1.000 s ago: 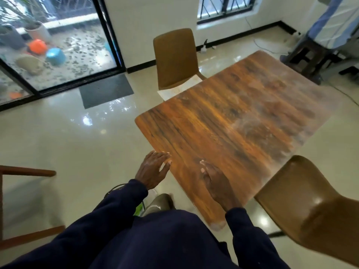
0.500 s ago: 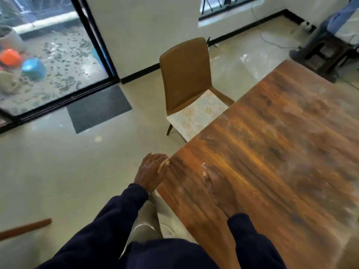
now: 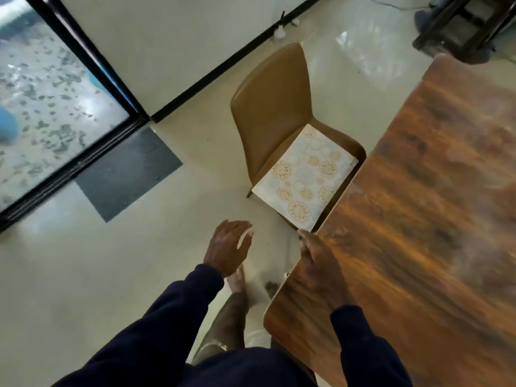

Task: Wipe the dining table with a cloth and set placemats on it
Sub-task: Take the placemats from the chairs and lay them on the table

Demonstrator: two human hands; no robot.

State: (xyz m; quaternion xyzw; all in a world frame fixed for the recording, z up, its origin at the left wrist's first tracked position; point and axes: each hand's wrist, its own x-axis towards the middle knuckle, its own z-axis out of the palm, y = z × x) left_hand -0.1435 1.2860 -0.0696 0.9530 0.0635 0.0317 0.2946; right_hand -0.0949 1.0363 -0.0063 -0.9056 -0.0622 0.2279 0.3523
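The wooden dining table (image 3: 424, 219) fills the right side, its top streaked with pale smears. White placemats with gold round patterns (image 3: 304, 177) lie on the seat of a brown chair (image 3: 275, 107) tucked at the table's left edge. My left hand (image 3: 229, 248) hovers over the floor, fingers relaxed and spread, holding nothing. My right hand (image 3: 315, 261) reaches along the table's near left edge with straight fingers, its fingertips close to the placemats' near corner. No cloth is in view.
A dark doormat (image 3: 128, 171) lies on the pale glossy floor before a sliding glass door (image 3: 55, 93). A dark stool or stand (image 3: 460, 26) is at the back right. My leg and foot (image 3: 234, 303) are beside the table's near corner.
I have walked forward along the table's left side, so the chair and the placemats are now much closer. Both hands have moved off the tabletop toward the chair.
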